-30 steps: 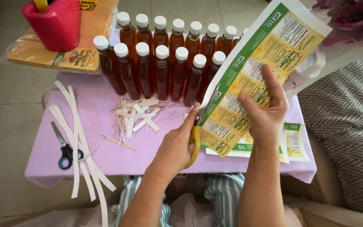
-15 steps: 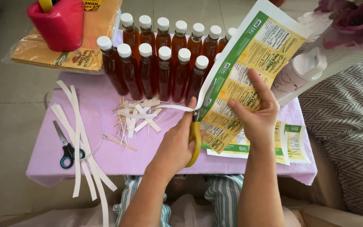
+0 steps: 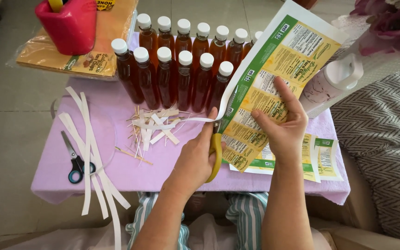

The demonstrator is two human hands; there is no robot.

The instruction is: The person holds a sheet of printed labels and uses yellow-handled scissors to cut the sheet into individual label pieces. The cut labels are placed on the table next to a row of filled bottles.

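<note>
My left hand [image 3: 195,157] grips yellow-handled scissors [image 3: 215,150], their blades hidden behind the edge of a printed label sheet [image 3: 274,78] in green and yellow. A thin white strip [image 3: 172,122] curls off the sheet's left edge toward a pile of paper scraps. My right hand [image 3: 281,127] pinches the sheet from the front, thumb on top, holding it up over the small table. Behind stand several brown bottles [image 3: 181,69] with white caps in two rows.
A lavender cloth [image 3: 163,166] covers the table. Long white strips [image 3: 91,153] and blue-handled scissors [image 3: 74,163] lie at its left. Cut labels [image 3: 322,157] lie at right. A red container [image 3: 72,25] rests on packets at back left; a white bottle [image 3: 334,81] stands right.
The scissors have moved further up along the sheet's left edge, and the trimmed white strip has grown longer. My right hand has shifted the sheet slightly.
</note>
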